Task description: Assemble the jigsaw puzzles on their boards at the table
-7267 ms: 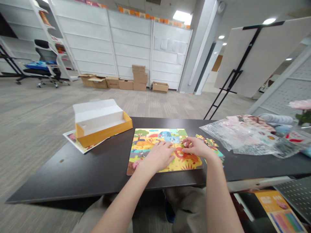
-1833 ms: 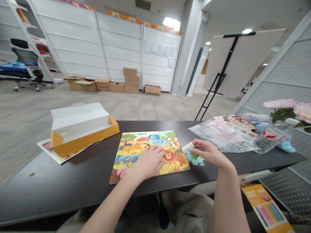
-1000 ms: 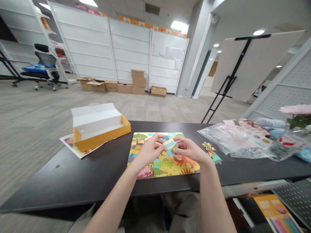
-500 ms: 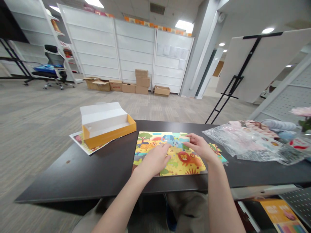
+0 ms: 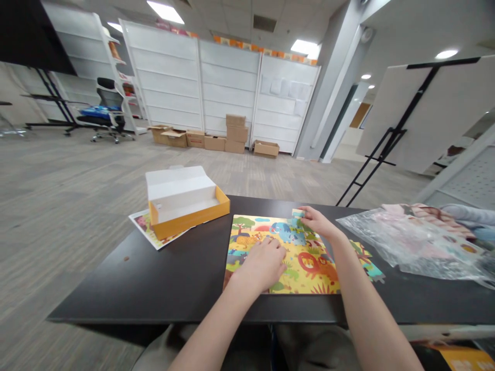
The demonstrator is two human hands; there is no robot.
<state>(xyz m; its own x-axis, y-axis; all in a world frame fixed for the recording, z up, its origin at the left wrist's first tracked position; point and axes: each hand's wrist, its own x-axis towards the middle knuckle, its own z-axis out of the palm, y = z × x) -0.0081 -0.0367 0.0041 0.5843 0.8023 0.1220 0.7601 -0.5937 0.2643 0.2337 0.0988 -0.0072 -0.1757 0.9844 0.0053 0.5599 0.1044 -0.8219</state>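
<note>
An animal jigsaw puzzle (image 5: pixel 292 270) lies on the dark table, largely joined, with a lion, an elephant and trees on it. Its upper right part shows a gap beside my right hand (image 5: pixel 317 221). That hand pinches a jigsaw piece (image 5: pixel 297 212), blue-green with a pale edge, at the puzzle's far edge. Resting on the middle of the puzzle is my left hand (image 5: pixel 267 260), palm down with the fingers loosely bent and nothing visible in them. It covers part of the picture. More puzzle pieces (image 5: pixel 370 262) lie to the right of my right forearm.
An open yellow box (image 5: pixel 189 214) with a white lid stands at the left on a printed sheet (image 5: pixel 145 232). Clear plastic bags (image 5: pixel 417 242) with fabric items lie at the right. Past the table are an easel board (image 5: pixel 429 113) and cardboard boxes (image 5: pixel 235 134).
The view has turned, so the scene sits farther right. My right hand has drawn the piece up to the puzzle's far edge. My left hand has settled flatter on the puzzle.
</note>
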